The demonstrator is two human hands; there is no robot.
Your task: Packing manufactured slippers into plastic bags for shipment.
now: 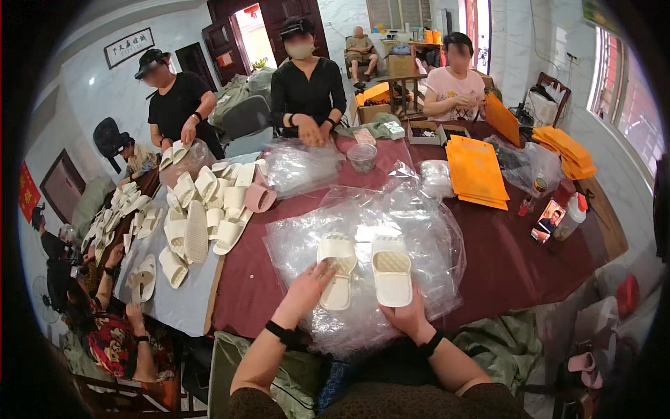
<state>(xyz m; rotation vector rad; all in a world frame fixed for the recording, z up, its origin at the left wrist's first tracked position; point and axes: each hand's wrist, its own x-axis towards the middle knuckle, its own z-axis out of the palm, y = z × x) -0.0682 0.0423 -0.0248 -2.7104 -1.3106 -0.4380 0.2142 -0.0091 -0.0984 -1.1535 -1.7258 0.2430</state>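
A pair of cream slippers lies side by side in front of me, toes pointing away, on a stack of clear plastic bags (293, 244). My left hand (310, 288) is closed on the outer edge of the left slipper (337, 290), its fingers reaching over the side near the strap. My right hand (410, 315) grips the right slipper (393, 283) at its heel, partly hidden beneath the sole. Each slipper has a quilted-looking strap across the front. Both wrists carry black bands.
Left lies a heap of cream slippers (202, 209) with a pink slipper (260, 197). Orange envelopes (478, 171), a clear tub (362, 158) and a lit phone (548, 222) stand on the dark red tablecloth (244, 286). Several people work around the table.
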